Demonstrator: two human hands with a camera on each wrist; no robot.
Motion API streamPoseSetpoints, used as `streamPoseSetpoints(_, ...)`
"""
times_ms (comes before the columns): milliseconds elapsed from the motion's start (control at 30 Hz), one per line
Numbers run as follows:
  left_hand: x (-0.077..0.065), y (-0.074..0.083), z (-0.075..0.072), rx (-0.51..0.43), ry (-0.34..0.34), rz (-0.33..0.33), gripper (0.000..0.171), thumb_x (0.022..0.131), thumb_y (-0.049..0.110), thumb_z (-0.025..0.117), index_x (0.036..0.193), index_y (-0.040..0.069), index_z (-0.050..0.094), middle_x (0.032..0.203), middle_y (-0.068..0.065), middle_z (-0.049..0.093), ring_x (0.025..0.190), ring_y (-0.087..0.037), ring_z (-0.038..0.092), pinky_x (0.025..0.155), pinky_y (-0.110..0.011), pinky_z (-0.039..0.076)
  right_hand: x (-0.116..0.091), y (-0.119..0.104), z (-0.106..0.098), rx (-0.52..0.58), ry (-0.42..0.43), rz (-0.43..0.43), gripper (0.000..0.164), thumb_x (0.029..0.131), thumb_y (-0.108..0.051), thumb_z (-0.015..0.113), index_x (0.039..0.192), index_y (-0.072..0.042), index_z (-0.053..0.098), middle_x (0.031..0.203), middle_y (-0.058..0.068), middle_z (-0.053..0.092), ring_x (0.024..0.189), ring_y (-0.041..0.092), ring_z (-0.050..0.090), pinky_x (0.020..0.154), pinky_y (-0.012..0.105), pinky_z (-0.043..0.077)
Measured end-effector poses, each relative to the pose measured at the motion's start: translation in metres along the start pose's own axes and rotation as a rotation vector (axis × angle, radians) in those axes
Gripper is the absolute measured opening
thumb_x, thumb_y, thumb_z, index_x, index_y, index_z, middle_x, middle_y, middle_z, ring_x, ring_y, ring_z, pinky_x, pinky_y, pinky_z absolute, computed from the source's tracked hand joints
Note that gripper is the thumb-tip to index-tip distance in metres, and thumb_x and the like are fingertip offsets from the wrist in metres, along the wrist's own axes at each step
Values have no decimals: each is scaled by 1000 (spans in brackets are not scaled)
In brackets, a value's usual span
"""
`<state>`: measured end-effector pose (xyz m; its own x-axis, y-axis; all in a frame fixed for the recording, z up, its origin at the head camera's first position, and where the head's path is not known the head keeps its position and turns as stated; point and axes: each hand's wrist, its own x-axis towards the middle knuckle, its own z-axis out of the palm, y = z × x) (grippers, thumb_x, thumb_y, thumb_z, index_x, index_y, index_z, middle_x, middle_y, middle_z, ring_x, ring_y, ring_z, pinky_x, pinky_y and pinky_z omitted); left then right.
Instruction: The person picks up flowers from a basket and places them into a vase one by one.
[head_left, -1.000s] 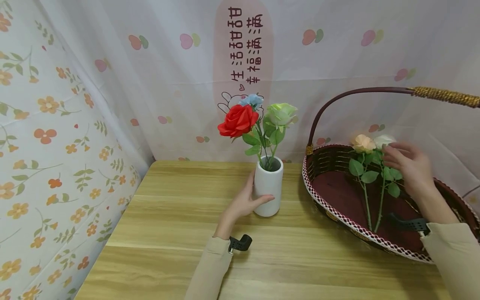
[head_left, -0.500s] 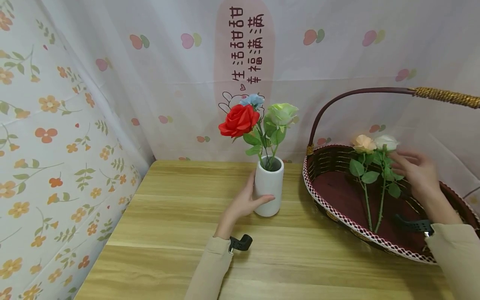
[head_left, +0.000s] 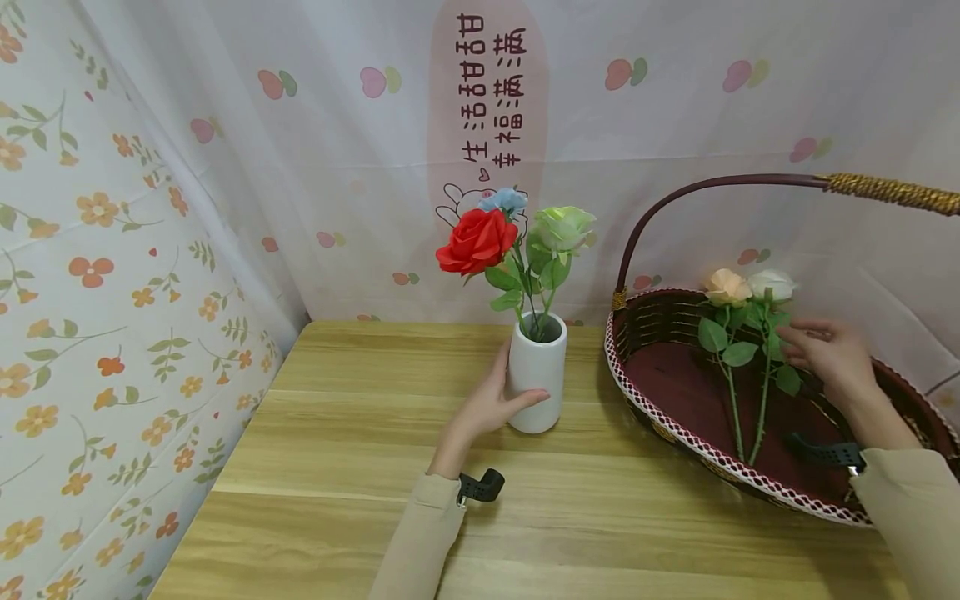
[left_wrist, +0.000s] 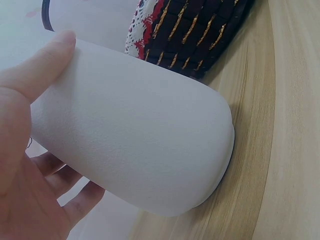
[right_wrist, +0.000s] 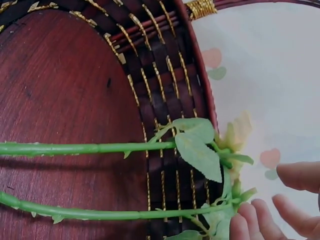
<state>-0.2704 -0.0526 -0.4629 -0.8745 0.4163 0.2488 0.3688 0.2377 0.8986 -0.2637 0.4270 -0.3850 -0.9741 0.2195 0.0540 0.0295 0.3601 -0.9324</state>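
My left hand point(head_left: 483, 406) holds the white cylindrical vase point(head_left: 537, 387) around its side as it stands on the table; in the left wrist view the thumb lies on one side of the vase and the fingers on the other. A red rose point(head_left: 478, 240), a light blue flower point(head_left: 504, 201) and a pale green rose point(head_left: 562, 227) stand in it. Over the basket, my right hand point(head_left: 836, 360) has its fingers loosely bent and thumb apart, fingertips right at the leaves below a white rose point(head_left: 772, 285). A peach rose point(head_left: 727, 287) lies beside that one, both heads at the basket's far rim.
The dark woven basket point(head_left: 667, 433) with white-and-red trim sits on the right of the wooden table point(head_left: 360, 467). Its tall handle point(head_left: 712, 182) arches above. A patterned curtain point(head_left: 337, 167) hangs behind the table, and a floral one point(head_left: 97, 333) on the left.
My right hand has moved from the white rose's head down and slightly right, to beside its leaves, uncovering the bloom. The left hand and vase have stayed still.
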Motion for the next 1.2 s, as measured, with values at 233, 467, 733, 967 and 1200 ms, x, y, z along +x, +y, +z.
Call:
streamPoseSetpoints(233, 0, -2, 0, -12, -3, 0, 99, 90, 29, 78, 162, 26, 10, 155, -4, 37, 140, -24, 40, 112, -52, 34, 0, 7, -3, -136, -1, 51, 43, 102, -31, 60, 131, -1, 51, 106, -10, 52, 71, -6, 62, 64, 18, 54)
streamPoseSetpoints(467, 0, -1, 0, -2, -3, -7, 99, 90, 36, 78, 162, 27, 11, 155, -4, 37, 140, -23, 40, 112, -51, 34, 0, 11, -4, -240, -26, 80, 70, 103, -34, 56, 141, 20, 33, 102, 4, 53, 69, -3, 60, 63, 23, 56)
streamPoseSetpoints(733, 0, 2, 0, -14, -6, -5, 100, 91, 18, 78, 162, 20, 8, 156, -9, 35, 141, -30, 39, 113, -55, 32, 2, 16, -2, -263, -55, 118, 71, 102, -34, 57, 140, 21, 33, 82, -9, 58, 67, 2, 62, 63, 30, 57)
streamPoseSetpoints(967, -1, 2, 0, -1, -2, -6, 98, 91, 28, 78, 162, 23, 11, 155, -4, 37, 140, -23, 39, 113, -51, 34, 5, 19, 1, -299, -46, 161, 70, 102, -32, 57, 141, 22, 33, 80, -2, 62, 65, 5, 62, 61, 29, 57)
streamPoseSetpoints(1200, -1, 2, 0, 13, -1, -5, 99, 90, 35, 78, 162, 22, 11, 155, -5, 37, 140, -24, 39, 113, -51, 34, 5, 29, 0, -316, -49, 170, 65, 102, -29, 57, 138, 22, 39, 81, -6, 61, 65, 2, 60, 62, 29, 56)
